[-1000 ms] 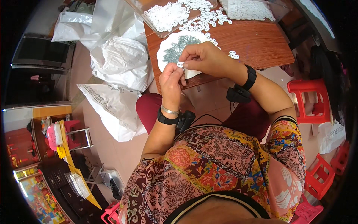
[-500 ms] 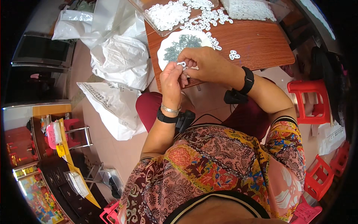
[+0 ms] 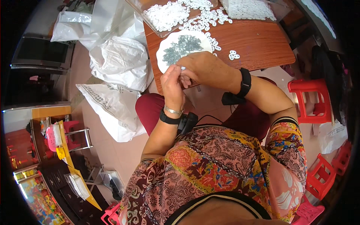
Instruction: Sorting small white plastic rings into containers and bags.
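My left hand [image 3: 172,84] and my right hand [image 3: 204,67] meet at the table's near edge, fingers pinched together. Between the fingertips shows a sliver of a small white plastic piece [image 3: 183,68], mostly covered by my right hand. Just beyond them stands a white scalloped plate [image 3: 161,56] bearing a heap of small dark grey metal-looking parts [image 3: 182,48], too small to name. Several white oval two-holed pieces [image 3: 214,42] lie along the plate's right side. Further right, 3 more oval pieces [image 3: 233,55] sit on the wood.
On the brown wooden table [image 3: 258,47], a clear tray [image 3: 144,18] and a clear bag [image 3: 249,9] hold many white pieces. White sacks [image 3: 118,62] slump on the floor to the left. A red stool [image 3: 311,99] stands to the right.
My right hand has turned and closed over the white piece, whose two holes were showing before. The hands stay together in nearly the same place.
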### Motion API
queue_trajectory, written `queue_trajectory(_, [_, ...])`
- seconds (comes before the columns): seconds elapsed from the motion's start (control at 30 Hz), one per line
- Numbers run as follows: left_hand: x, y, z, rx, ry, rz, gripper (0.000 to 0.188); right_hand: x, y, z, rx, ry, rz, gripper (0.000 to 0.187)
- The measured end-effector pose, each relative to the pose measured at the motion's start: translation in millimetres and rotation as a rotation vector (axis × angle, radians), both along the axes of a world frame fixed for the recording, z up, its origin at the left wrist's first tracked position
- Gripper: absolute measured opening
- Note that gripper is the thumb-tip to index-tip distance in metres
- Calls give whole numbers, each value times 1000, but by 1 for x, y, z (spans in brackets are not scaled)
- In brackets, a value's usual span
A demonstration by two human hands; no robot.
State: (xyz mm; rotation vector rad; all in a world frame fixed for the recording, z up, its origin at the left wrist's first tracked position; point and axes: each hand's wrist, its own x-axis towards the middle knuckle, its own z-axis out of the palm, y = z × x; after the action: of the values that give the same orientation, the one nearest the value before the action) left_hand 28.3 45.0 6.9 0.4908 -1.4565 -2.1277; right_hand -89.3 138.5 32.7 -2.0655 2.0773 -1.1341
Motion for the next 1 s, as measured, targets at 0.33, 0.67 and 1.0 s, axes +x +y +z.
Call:
queue_trajectory(0.33, [10,4,-6,15,31,63,26,7,-3,-8,-84,80,15,12])
queue_trajectory(0.67, [18,-19,7,-57,31,26,24,-102,2,78,-418,398,-553,26])
queue_trajectory(1.0, [15,-22,4,-1,3,10,21,-135,18,46,69,145,-510,19])
